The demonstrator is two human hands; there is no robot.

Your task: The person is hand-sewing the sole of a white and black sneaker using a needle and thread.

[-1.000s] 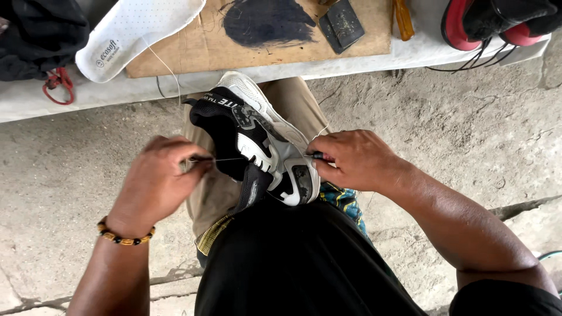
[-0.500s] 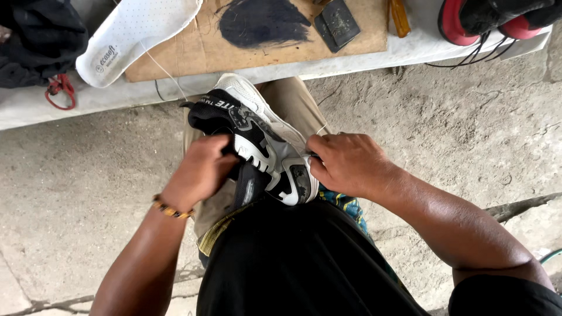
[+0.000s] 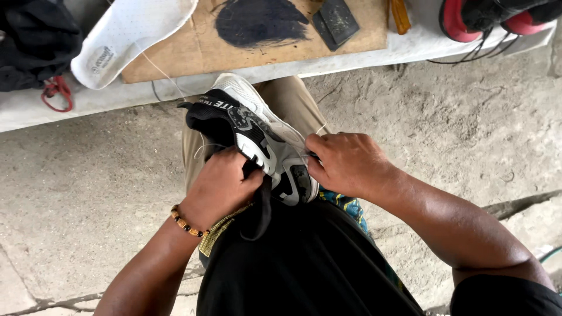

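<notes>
Head view looks down on a person's lap, where a black, grey and white sneaker (image 3: 257, 143) lies on its side across the knee, toe end toward the body and heel toward the bench. The left hand (image 3: 219, 187) is curled against the shoe's upper side, fingers folded in and pressed to the black fabric near the tongue; whether it pinches anything between them cannot be told. A beaded bracelet (image 3: 186, 222) sits on that wrist. The right hand (image 3: 348, 164) is closed against the sole edge near the toe, fingertips tucked in where a pale thread (image 3: 321, 127) leaves the shoe; the grip itself is hidden. A thin loop of the same thread shows on the left side of the shoe, by the heel.

Beyond the knee runs a low white bench (image 3: 363, 55). On it lies a brown board (image 3: 193, 50) with a dark smear, a white insole (image 3: 132, 35) overlapping the board's left end, a small dark block (image 3: 335, 22) and an orange handle (image 3: 400, 14). Black cloth (image 3: 35, 41) with a red cord (image 3: 57, 90) sits at the far left. A red and black shoe (image 3: 492, 14) rests at the far right. Bare concrete floor (image 3: 88, 193) surrounds the legs.
</notes>
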